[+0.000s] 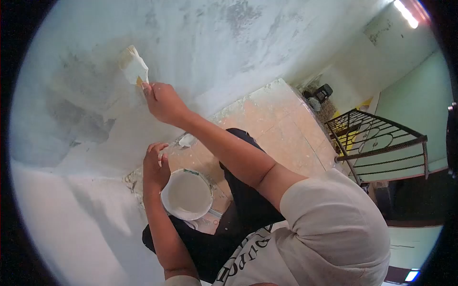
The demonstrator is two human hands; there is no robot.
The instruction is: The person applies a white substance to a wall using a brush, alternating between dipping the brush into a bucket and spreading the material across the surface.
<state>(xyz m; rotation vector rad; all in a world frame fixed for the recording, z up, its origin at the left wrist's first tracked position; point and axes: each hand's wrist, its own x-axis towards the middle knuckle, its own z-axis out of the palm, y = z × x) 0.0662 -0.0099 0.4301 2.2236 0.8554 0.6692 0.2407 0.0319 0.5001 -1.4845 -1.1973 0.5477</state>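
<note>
My right hand (164,102) is closed around the handle of a flat paintbrush (134,66) coated in white. Its broad end is right at the patchy grey-white wall (191,43), over a damp-looking greyish area. My left hand (155,167) holds nothing, its fingers apart and loosely bent, beside the rim of a round white bucket (188,194). Inside the bucket is pale, off-white paint or a similar liquid. The bucket stands on the floor close to my knees.
Orange floor tiles (267,112) spotted with white run along the wall. A small white object (187,140) lies near the bucket. Right of me stands a dark metal railing (377,138), with dark items (323,93) in the far corner. A lit tube lamp (406,13) hangs upper right.
</note>
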